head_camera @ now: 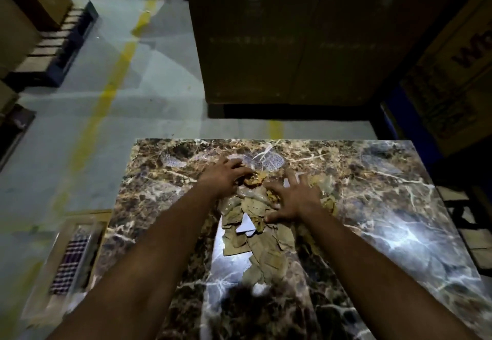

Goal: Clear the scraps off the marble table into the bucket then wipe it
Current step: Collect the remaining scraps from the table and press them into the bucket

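our left hand point(226, 173) curls onto the far scraps point(255, 230) mid marble table point(386, 206), right hand point(292, 201) spread flat on them; we should rake inward, keeping the heap tight; bucket unseen.

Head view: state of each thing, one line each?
Left hand: fingers curled on the far end of the scraps.
Right hand: fingers spread, pressing on the scraps.
Scraps: heaped mid-table, not yet cleared.
Table: glossy, not yet wiped.
Checked cloth: off the table, left, untouched.
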`<control>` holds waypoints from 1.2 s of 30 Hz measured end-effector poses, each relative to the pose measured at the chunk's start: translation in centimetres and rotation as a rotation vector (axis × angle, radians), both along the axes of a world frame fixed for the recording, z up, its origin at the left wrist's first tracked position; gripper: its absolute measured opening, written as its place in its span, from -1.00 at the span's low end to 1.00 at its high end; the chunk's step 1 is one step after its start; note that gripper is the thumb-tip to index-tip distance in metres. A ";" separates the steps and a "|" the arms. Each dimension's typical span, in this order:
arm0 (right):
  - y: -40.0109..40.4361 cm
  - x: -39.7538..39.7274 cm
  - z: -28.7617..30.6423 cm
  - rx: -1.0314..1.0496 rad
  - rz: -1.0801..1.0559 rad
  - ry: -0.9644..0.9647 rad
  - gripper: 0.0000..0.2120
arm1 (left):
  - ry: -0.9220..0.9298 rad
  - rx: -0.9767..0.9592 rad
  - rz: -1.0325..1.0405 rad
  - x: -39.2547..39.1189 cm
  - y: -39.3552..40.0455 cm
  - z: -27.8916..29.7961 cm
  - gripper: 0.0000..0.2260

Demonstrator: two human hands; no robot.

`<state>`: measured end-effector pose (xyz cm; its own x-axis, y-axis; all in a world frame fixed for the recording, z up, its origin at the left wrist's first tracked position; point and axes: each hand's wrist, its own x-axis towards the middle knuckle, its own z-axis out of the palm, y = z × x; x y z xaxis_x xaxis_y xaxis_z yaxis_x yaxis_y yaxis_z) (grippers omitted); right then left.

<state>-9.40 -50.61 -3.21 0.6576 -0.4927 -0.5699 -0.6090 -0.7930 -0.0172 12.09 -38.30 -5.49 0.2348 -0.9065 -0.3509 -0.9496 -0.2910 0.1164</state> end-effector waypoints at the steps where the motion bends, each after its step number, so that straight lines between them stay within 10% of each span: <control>1: 0.3 -0.4 -0.3 -0.030 0.007 -0.025 -0.02 | 0.022 -0.010 0.021 -0.5 0.4 -0.3 -0.47; 12: 2.4 -2.8 1.3 0.160 -0.203 -0.535 -0.55 | 0.463 -0.519 0.469 -2.8 6.2 2.1 -0.77; 21: 9.2 -5.2 3.3 0.151 -0.008 -0.646 -0.51 | 0.396 -0.601 0.735 -9.3 16.0 1.4 -0.72; 27: 11.4 -6.3 0.8 0.194 0.076 -0.505 -0.13 | 0.394 -0.486 0.695 -11.8 17.4 -0.6 -0.78; 36: 7.1 -14.0 -0.3 0.041 -0.443 -0.969 -0.56 | 0.517 -0.646 0.735 -8.8 17.7 -0.3 -0.61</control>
<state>-23.36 -43.49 -3.55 0.6064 -0.7913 0.0783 -0.5553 -0.4919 -0.6706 3.29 -20.63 -5.82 0.7525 -0.6546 -0.0728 -0.3636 -0.5050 0.7828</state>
